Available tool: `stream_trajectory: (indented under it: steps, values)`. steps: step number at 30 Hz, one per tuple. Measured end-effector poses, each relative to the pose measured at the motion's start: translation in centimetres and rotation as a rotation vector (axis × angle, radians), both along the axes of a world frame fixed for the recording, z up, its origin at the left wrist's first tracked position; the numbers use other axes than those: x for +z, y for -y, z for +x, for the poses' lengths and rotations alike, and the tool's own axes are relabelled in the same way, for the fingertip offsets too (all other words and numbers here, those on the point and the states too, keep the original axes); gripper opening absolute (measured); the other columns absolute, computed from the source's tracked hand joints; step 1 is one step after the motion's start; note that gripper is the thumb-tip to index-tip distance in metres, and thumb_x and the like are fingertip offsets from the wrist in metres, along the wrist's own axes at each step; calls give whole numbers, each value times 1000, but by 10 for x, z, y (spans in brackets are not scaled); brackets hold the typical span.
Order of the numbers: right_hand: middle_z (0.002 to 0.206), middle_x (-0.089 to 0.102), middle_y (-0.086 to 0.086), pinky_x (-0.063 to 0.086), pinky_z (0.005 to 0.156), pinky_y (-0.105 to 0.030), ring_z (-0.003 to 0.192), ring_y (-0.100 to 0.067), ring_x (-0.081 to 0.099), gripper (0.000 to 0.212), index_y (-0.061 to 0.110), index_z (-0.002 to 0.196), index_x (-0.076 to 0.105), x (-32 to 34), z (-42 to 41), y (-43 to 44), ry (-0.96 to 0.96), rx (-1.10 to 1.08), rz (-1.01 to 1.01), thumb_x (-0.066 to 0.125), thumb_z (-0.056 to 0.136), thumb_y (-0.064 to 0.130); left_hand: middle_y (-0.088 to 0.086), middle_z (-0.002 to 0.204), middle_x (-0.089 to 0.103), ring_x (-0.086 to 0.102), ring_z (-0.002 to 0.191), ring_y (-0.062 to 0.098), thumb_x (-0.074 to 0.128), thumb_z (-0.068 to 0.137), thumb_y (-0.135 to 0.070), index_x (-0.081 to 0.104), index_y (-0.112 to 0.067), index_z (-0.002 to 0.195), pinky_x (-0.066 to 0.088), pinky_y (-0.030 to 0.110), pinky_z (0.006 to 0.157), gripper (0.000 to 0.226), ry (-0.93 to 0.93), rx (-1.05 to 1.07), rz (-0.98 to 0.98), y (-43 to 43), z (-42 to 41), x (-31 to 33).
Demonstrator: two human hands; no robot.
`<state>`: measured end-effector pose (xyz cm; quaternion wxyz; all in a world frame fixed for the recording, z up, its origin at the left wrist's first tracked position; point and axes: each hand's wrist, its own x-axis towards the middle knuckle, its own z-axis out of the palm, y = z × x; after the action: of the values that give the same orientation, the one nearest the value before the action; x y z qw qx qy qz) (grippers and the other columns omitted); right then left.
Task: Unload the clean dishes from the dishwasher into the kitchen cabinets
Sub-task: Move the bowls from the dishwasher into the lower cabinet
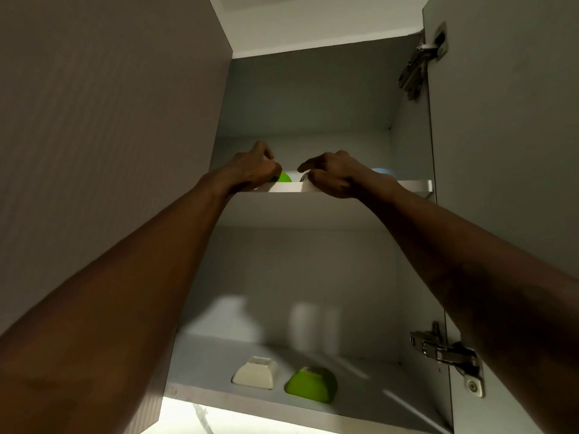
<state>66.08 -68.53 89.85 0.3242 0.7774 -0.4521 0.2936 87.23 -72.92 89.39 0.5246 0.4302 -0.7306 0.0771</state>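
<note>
Reaching both hands to the upper shelf (413, 185) of the open cabinet (313, 98), which I view from below.

My left hand (255, 169) sits at the shelf's front edge near its left end, fingers curled round a green dish (284, 177) resting there. My right hand (332, 176) is just beside it at the middle of that edge, fingers bent over a small pale item (304, 178); I cannot tell whether it grips. A blue dish (380, 171) shows behind the right wrist. Near the lower shelf's (219, 355) front edge, a cream bowl (255, 372) and a green bowl (310, 384) stand upside down, side by side.
</note>
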Motion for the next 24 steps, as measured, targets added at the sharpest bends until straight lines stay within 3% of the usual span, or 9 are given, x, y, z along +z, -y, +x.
stream_trajectory:
  steps: [2,5,9,13,15,18,24]
  values:
    - [135,62,-7,50,96,-38,110,-27,61,67,31,138,57,-1,-1,2,15,-1,-19,28,78,43,-1,98,60,57,88,17,73,72,-46,54,-26,102,39,29,60,41,-35,41,-76,4,4,-4]
    - [139,60,-7,47,98,-38,117,-30,59,61,30,140,54,-2,0,5,-12,-20,-29,28,85,39,-7,86,64,58,94,19,73,71,-45,60,-27,84,35,27,58,26,-19,37,-210,9,5,-13]
    - [142,57,-6,44,101,-40,123,-31,55,52,29,141,53,-3,-1,2,-50,-76,-14,29,95,34,-10,84,67,61,92,17,66,69,-41,63,-28,80,40,27,63,18,-58,-9,-260,6,2,-22]
    - [144,55,-6,45,103,-41,122,-31,56,63,27,145,48,-9,2,-7,-50,-89,-4,24,88,39,-11,87,68,62,95,16,60,70,-49,64,-27,86,47,30,74,27,-44,-48,-263,5,5,-30]
    - [145,54,-6,46,101,-41,124,-31,55,55,24,145,49,-15,0,-8,-20,-63,-67,30,94,35,-7,101,67,59,107,20,54,70,-61,63,-32,93,46,34,84,38,-22,-44,-283,7,9,-34]
    - [135,61,-6,46,90,-35,116,-28,59,45,22,138,55,-28,-3,-11,110,44,-196,42,96,28,-1,115,66,55,113,24,50,73,-67,63,-31,108,40,33,86,51,-32,-27,-324,8,13,-43]
    - [118,68,-4,42,79,-29,97,-21,63,41,19,128,60,-62,2,-32,254,213,-334,54,88,28,3,110,65,58,95,21,67,78,-56,59,-32,118,47,31,81,48,-69,30,-337,-18,20,-75]
